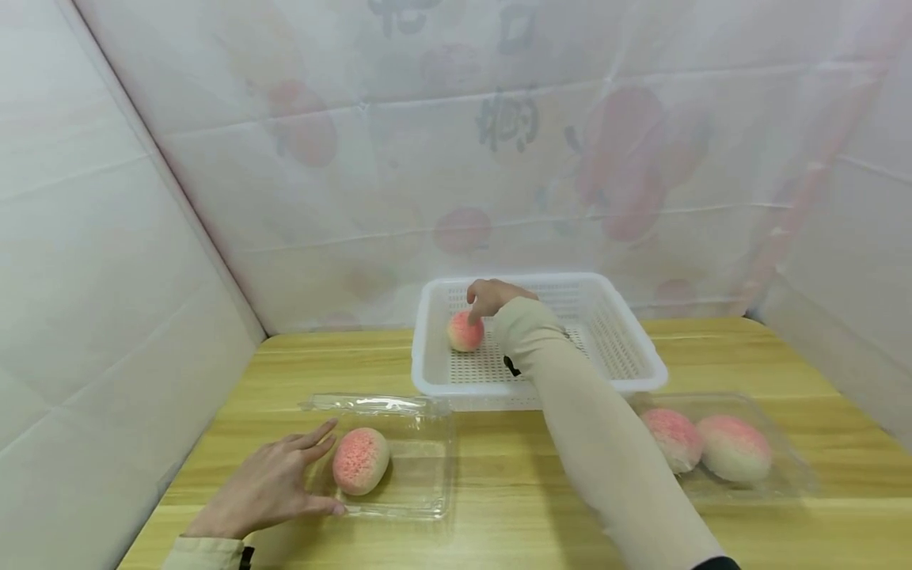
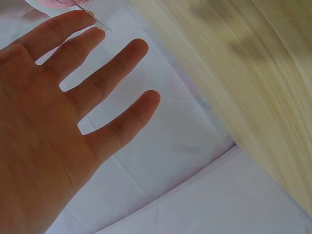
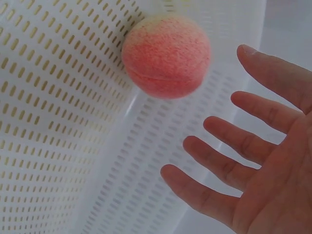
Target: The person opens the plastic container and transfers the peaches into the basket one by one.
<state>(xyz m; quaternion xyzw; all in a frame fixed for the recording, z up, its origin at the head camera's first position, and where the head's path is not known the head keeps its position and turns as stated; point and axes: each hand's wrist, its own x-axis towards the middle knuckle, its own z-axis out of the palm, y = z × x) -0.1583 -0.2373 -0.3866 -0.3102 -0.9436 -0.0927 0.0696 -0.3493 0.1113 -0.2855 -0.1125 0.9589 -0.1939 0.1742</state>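
A pink-and-cream peach (image 1: pixel 465 336) sits in the left part of a white perforated plastic basket (image 1: pixel 644 348). Just above that peach is my right hand (image 1: pixel 499 297). The right wrist view shows its fingers (image 3: pixel 239 141) spread and apart from the peach (image 3: pixel 165 56). At the front left, a clear plastic clamshell box (image 1: pixel 423 471) holds one peach (image 1: pixel 361 461). My left hand (image 1: pixel 267 487) is at the box's left side, thumb and fingers spread. In the left wrist view the fingers (image 2: pixel 114 73) are mostly straight, with part of a peach at the top edge.
A second clear box (image 1: pixel 784 471) with two peaches (image 1: pixel 736 448) lies at the right of the wooden table (image 1: pixel 492 507), partly behind my right forearm (image 1: pixel 606 443). White fabric walls (image 1: pixel 399 182) with printed fruit stand behind and at both sides.
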